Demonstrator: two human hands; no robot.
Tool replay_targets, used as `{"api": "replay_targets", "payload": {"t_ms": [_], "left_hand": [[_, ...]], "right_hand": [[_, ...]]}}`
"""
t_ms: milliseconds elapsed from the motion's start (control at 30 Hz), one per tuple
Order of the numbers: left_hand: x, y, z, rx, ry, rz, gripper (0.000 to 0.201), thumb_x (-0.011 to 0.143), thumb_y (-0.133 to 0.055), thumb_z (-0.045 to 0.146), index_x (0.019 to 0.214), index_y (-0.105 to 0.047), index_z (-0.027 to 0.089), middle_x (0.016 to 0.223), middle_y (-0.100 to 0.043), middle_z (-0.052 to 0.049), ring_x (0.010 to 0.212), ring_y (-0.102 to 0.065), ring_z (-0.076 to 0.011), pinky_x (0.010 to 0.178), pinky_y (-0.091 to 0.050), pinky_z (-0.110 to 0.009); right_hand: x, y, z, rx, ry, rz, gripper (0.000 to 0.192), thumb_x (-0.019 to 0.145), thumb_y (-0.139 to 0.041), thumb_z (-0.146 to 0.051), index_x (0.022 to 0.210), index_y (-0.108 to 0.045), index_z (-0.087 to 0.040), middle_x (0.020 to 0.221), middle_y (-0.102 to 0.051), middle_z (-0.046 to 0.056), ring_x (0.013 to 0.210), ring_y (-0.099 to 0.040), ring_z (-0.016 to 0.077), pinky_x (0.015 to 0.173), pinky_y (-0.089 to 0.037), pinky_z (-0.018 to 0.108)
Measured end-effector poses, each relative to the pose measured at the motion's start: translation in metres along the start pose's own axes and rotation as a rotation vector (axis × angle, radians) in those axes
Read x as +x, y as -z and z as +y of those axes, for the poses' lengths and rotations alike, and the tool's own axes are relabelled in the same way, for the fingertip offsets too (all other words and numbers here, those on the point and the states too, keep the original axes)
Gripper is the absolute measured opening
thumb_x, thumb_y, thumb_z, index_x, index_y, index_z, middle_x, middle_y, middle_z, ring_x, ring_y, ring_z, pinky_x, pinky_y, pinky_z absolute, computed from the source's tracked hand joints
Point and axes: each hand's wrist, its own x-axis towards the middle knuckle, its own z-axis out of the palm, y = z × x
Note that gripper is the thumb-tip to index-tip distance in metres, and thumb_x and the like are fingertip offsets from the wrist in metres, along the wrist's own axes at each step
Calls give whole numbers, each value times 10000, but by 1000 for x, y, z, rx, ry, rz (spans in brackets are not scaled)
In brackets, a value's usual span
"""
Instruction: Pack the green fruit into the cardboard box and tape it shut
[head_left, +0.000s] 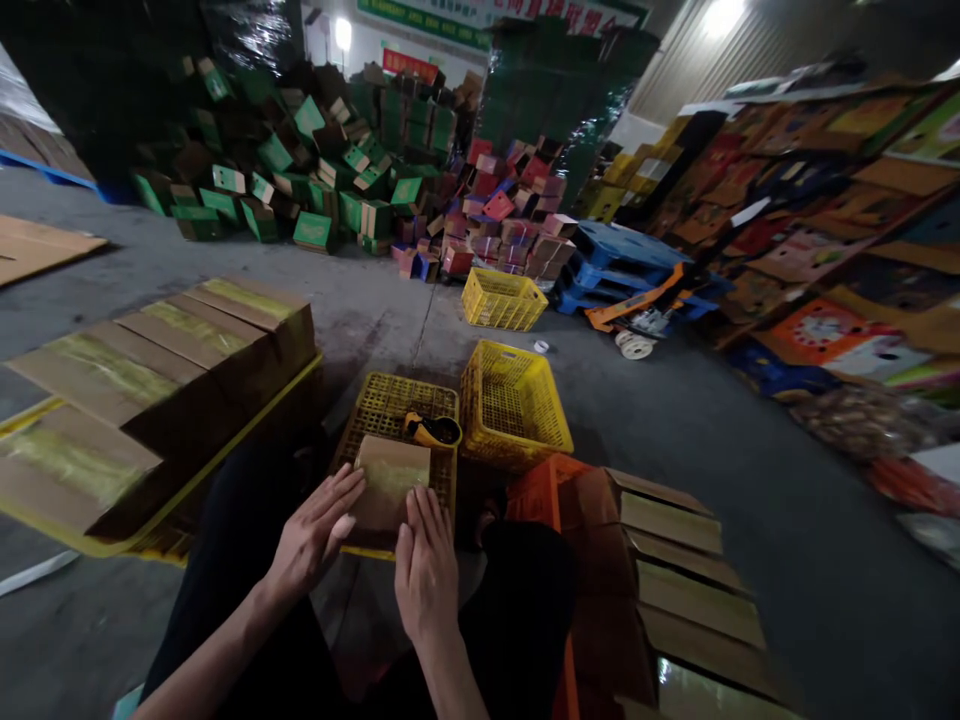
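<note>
Fingers nearly straight, close together: left hand [316, 525] at left edge, right hand [427, 562] over lower right corner of tape-topped brown cardboard box [393, 470], lower centre of frame. Lies between both, neither nearer, on yellow plastic lattice crate [386, 395]; long axis unclear.

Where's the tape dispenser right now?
In the head view, slightly left of centre, the orange tape dispenser lies on the yellow crate, just beyond the far right corner of the cardboard box.

Yellow-banded brown on the small cardboard box [394, 472]; latticed yellow on the rectangular plastic crate [382, 403]; black-and-orange on the curved tape dispenser [429, 433].
</note>
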Motion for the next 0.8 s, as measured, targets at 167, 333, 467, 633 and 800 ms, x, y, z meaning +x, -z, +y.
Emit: {"api": "replay_targets", "payload": {"t_ms": [167,333,467,633,800], "left_hand": [[6,1,10,245,-37,-28,529,1023,-459,423,1518,-446,237,1551,-475,-70,1475,-367,-290,1225,-304,-510],[12,-12,31,336,-124,-93,605,1009,-484,471,1547,-400,207,1598,-399,-93,1486,-342,-311,1230,-287,-485],[11,-21,37,385,-120,-90,639,978,-504,549,1538,-423,253,1601,-390,-106,1470,-358,-339,1207,-308,-480],[7,-27,39,420,-168,-54,612,984,-476,530,1518,-447,233,1496,-508,-131,1392,-444,-313,1210,-285,-471],[-4,-50,25,454,-256,108,459,1042,-304,271,1457,-489,203,1230,-681,-99,1243,-563,-252,1125,-387,-418]], "right_hand": [[-6,-11,-6,75,8,27,520,1052,-324,-235,1568,-336,-178,1581,-419,87,1500,-319,242,1170,-419,492],[-3,-8,-4,138,-36,36,489,1060,-289,-274,1523,-425,-192,1538,-483,87,1464,-385,230,1137,-460,469],[9,7,4,140,-30,18,467,1066,-262,-283,1443,-530,-217,1440,-587,71,1391,-475,211,1133,-450,455],[38,19,-7,99,57,-22,459,1062,-257,-235,1366,-597,-190,1325,-666,85,1277,-563,218,1117,-440,457],[68,6,-44,101,257,-142,437,1053,-307,-209,1387,-580,-140,1382,-641,85,1357,-505,196,1173,-391,405]]}}
